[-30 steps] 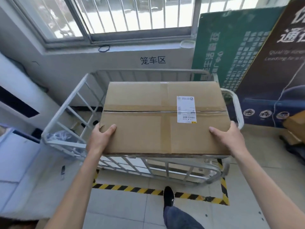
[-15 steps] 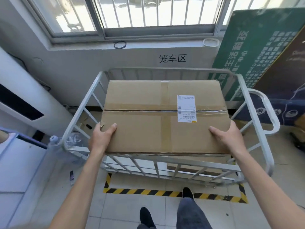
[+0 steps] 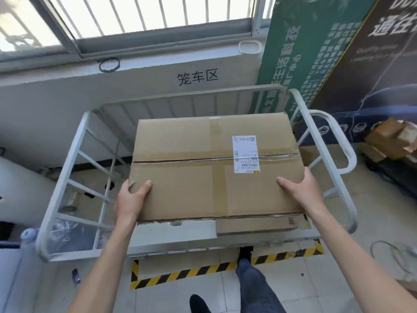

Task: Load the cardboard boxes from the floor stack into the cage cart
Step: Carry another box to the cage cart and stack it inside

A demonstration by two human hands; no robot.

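Note:
A large taped cardboard box (image 3: pixel 203 168) with a white shipping label is held over the white metal cage cart (image 3: pixel 67 177). My left hand (image 3: pixel 130 199) grips its near left corner and my right hand (image 3: pixel 302 190) grips its near right edge, thumbs on top. The box sits inside the cart's rails, toward the right side. Another flat cardboard box (image 3: pixel 255 227) lies in the cart just below its near edge. What lies under the held box is hidden.
The cart stands against a white wall below a barred window, inside yellow-black floor tape (image 3: pixel 180 274). Green and dark sign boards (image 3: pixel 316 59) lean at the right. Loose cardboard boxes (image 3: pixel 388 138) lie on the floor at far right. A white unit stands at left.
I have stepped closer to the cart and the box has gone past the near rail and down inside the cage. Both hands keep the same grip.

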